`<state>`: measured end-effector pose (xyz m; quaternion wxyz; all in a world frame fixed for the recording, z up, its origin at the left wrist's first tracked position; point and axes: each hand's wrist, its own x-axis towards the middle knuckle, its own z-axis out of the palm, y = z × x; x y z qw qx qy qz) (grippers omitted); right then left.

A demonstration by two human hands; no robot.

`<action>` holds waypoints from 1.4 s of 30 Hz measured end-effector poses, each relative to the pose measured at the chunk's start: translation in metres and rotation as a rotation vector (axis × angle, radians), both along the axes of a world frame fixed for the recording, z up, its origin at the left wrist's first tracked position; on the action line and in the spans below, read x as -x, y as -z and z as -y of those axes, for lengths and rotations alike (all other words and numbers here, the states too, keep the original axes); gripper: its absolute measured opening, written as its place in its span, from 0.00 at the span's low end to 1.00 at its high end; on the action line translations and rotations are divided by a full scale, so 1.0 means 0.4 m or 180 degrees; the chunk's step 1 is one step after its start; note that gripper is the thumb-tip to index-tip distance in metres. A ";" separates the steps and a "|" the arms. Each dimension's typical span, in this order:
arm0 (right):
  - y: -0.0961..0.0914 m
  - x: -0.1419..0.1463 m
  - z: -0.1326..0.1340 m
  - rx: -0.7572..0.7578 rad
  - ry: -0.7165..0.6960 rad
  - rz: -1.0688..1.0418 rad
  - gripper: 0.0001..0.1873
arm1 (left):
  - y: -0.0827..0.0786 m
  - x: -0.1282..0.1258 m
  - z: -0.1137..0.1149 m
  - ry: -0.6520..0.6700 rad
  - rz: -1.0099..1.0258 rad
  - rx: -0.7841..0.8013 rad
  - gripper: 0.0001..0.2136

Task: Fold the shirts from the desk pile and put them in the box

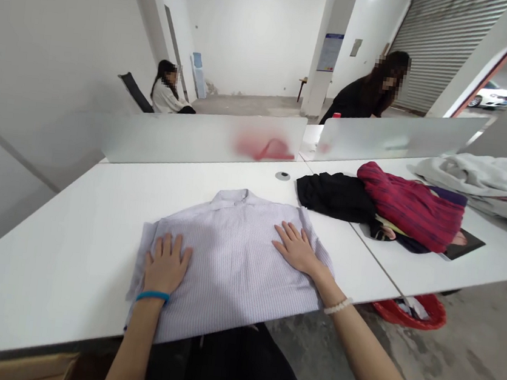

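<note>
A pale striped shirt point(231, 261) lies spread on the white table point(60, 235), its collar pointing away from me and its lower edge at the table's front edge. The sleeves appear folded in along both sides. My left hand point(166, 270) rests flat on the shirt's left side, fingers spread, with a blue band at the wrist. On the upper right part of the cloth lies my right hand point(296, 248), also flat with fingers apart, a white beaded bracelet on its wrist. Neither hand grips the fabric.
To the right lie a black garment point(337, 196), a red plaid garment point(411, 205) and white cloth point(492, 180). A frosted divider point(186, 136) runs along the back. Beneath the table stands a red-lined bin point(435, 320). Two people are beyond the divider.
</note>
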<state>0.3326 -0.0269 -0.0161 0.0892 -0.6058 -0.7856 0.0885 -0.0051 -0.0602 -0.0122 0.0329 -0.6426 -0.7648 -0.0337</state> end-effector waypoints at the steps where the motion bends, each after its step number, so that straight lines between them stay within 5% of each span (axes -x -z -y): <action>1: -0.004 -0.006 0.014 -0.0002 -0.0031 -0.0125 0.32 | -0.001 0.000 0.013 -0.0005 0.0007 -0.0053 0.28; 6: -0.050 -0.065 0.123 -0.0680 0.0124 -0.1567 0.27 | -0.022 -0.038 0.102 0.0505 0.0145 -0.1012 0.26; 11: -0.015 -0.156 0.335 -0.1447 0.2094 -0.3285 0.17 | -0.005 -0.191 0.266 0.2462 0.0231 -0.1237 0.23; 14: 0.050 -0.171 0.440 -0.1222 0.2541 -0.3634 0.17 | 0.020 -0.275 0.313 0.3043 -0.0103 -0.0998 0.26; 20: 0.095 -0.059 0.490 0.0449 0.1942 -0.4271 0.24 | 0.037 -0.287 0.262 0.2965 -0.0182 -0.0741 0.30; 23: 0.078 0.005 0.459 0.0689 0.1742 -0.4717 0.26 | 0.031 -0.267 0.250 0.3039 -0.0046 -0.0636 0.29; 28: 0.051 0.032 0.439 0.0860 0.2291 -0.5252 0.26 | 0.011 -0.231 0.268 0.3067 0.0493 -0.0398 0.27; 33: 0.015 0.025 0.440 0.0456 0.3092 -0.5388 0.26 | -0.016 -0.187 0.280 0.3198 0.0740 0.0084 0.24; 36: 0.001 0.043 0.423 0.0027 0.3118 -0.5425 0.30 | -0.053 -0.193 0.249 0.3327 0.0759 0.0367 0.25; 42: -0.012 0.092 0.401 -0.0600 0.3008 -0.5464 0.32 | -0.114 -0.277 0.025 0.2583 0.0602 0.0253 0.28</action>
